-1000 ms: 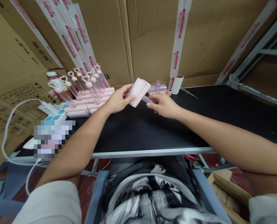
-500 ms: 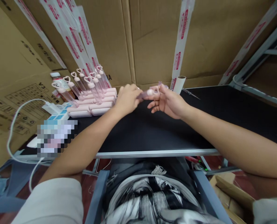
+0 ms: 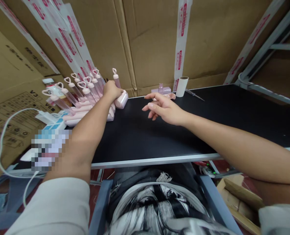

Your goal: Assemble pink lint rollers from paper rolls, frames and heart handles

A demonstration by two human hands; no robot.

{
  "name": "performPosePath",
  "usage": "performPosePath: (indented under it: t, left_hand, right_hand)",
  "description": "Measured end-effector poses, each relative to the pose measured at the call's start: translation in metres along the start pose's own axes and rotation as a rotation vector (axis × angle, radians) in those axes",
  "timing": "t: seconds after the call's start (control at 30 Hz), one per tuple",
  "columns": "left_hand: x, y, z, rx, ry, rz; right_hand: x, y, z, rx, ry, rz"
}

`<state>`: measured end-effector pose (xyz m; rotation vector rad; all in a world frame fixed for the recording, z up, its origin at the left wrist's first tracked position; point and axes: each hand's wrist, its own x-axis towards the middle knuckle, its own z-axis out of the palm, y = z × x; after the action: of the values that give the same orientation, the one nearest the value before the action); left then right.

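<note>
My left hand reaches to the row's right end. Its fingers close around a pink block with a clear tube standing up from it, topped by a small pink loop. Beside it stand several similar pink pieces with clear tubes and heart-shaped loops, partly hidden by my left forearm. Above the black tabletop hovers my right hand, fingers loosely spread and holding nothing. Just behind it lie a pale purple piece with a short clear stub and a flat pink part.
A white cardboard tube stands at the back, beside a thin pointed tool. On the left are a power strip, a white cable and a bottle. Cardboard walls the rear edge.
My left hand has moved left, from beside my right hand to the row of pink pieces. My right hand has let go of the clear tube piece and is lower, with fingers spread.
</note>
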<state>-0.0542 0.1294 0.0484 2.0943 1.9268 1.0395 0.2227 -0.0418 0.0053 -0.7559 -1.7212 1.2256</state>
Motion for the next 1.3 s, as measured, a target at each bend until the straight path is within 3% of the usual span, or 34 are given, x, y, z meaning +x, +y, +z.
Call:
performPosePath:
  t: [0.13, 0.33, 0.43, 0.5, 0.57, 0.67, 0.77, 0.87, 0.97, 1.13, 1.3]
  left_hand:
    - [-0.003, -0.002, 0.0, 0.134, 0.11, -0.153]
    - [-0.003, -0.003, 0.003, -0.074, 0.232, -0.1]
    - [-0.016, 0.013, -0.004, -0.107, 0.373, -0.031]
    - [-0.037, 0.031, -0.01, -0.102, 0.452, 0.09]
    - [-0.065, 0.05, -0.015, -0.06, 0.375, 0.231]
    - [-0.102, 0.07, -0.011, 0.005, 0.234, 0.381]
    - [-0.115, 0.082, 0.006, -0.027, 0.101, 0.447]
    - [-0.101, 0.098, 0.03, -0.087, -0.096, 0.367]
    - [-0.079, 0.122, 0.054, -0.098, -0.23, 0.242]
    - [-0.062, 0.152, 0.082, -0.071, -0.262, 0.162]
    - [-0.062, 0.155, 0.088, -0.013, -0.294, 0.206]
  right_hand:
    - [0.0, 0.0, -0.002, -0.083, -0.013, -0.014]
    - [0.001, 0.002, -0.006, -0.443, -0.124, -0.103]
    - [0.002, -0.003, -0.008, -0.673, -0.213, -0.084]
    - [0.004, -0.007, -0.014, -0.794, -0.196, -0.054]
    - [0.01, -0.009, -0.027, -0.889, -0.061, -0.029]
    - [0.022, -0.004, -0.058, -0.988, 0.288, 0.016]
    - [0.032, 0.008, -0.088, -1.078, 0.473, 0.137]
    - [0.039, 0.023, -0.102, -1.146, 0.422, 0.263]
    - [0.043, 0.034, -0.1, -1.197, 0.302, 0.307]
    - [0.046, 0.039, -0.095, -1.231, 0.248, 0.323]
    - [0.047, 0.037, -0.098, -1.216, 0.217, 0.327]
